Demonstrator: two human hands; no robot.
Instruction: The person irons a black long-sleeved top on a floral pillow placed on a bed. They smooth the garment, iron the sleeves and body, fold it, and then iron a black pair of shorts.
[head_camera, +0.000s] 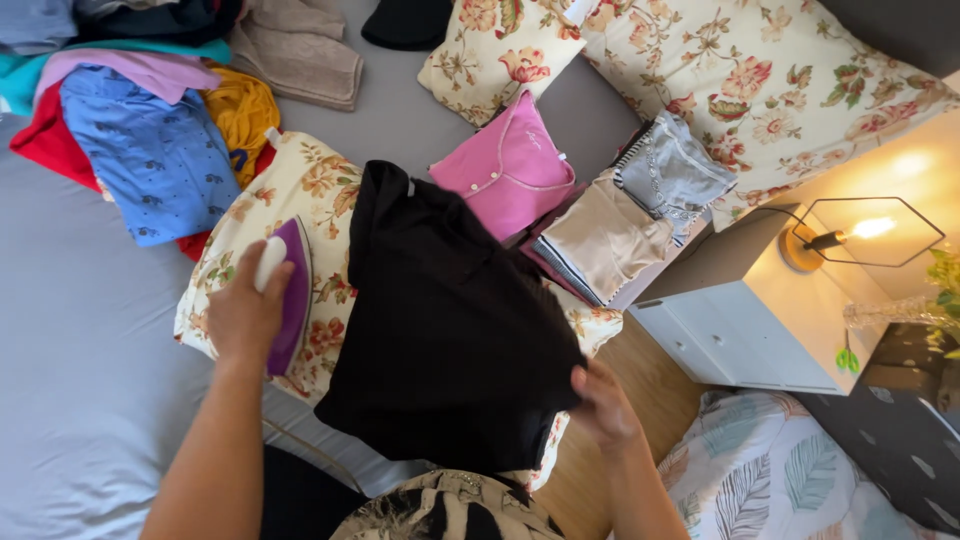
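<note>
A home bedroom: grey-sheeted bed (80, 380), floral pillows (760, 80), white nightstand (740, 330) with lamp (850, 235).

We see no packages, signs or screens here; the only label is a small white tag (271, 136) poking out at the floral pillow's (318, 180) top corner.

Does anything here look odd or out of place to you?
One thing: the purple clothes iron, held by the left hand, rests on a floral-covered cushion lying on the grey bed, not on an ironing board. The black garment, gripped by the right hand, lies crooked across it.
</note>
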